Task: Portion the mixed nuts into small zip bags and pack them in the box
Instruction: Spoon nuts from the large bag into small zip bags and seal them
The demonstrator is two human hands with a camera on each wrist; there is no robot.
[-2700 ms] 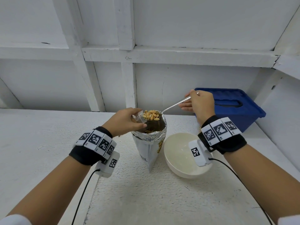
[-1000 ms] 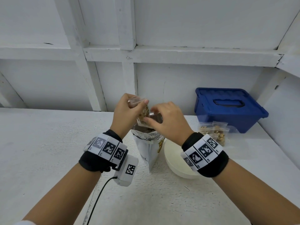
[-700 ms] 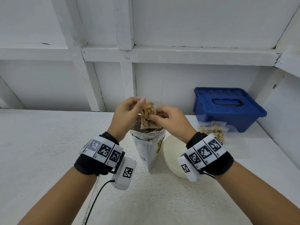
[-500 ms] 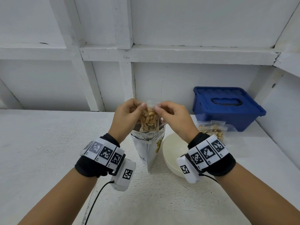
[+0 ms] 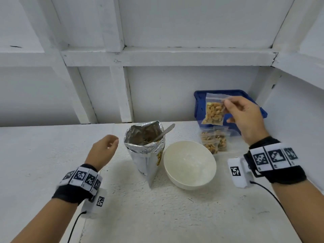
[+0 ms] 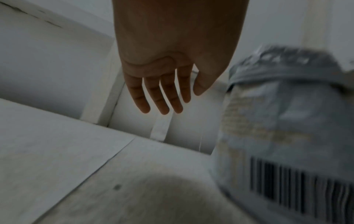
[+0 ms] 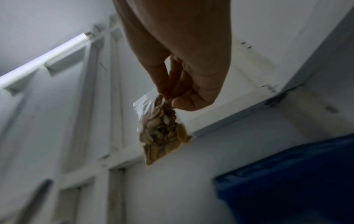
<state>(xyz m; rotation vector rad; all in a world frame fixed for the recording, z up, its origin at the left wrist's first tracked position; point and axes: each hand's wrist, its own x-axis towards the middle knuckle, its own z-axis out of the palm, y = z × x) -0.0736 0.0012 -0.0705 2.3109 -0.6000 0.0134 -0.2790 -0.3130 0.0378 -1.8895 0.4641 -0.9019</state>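
**Filled zip bag carried right, toward the blue box**

The right hand [image 5: 245, 118] pinches the filled zip bag [image 5: 213, 111] by its top corner; it hangs long axis vertical, seal upward, before the blue box [image 5: 263, 113]. Half a second ago both hands held it above the foil nut pouch [image 5: 145, 148]. The left hand [image 5: 103, 149], now relaxed and empty, hovers left of the pouch.

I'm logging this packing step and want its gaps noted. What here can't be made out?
- Blue box, head view: the held zip bag and right hand cover most of its lid.
- Foil bag: the nut level inside is in shadow.
- Foil bag print, left wrist view: blurred.
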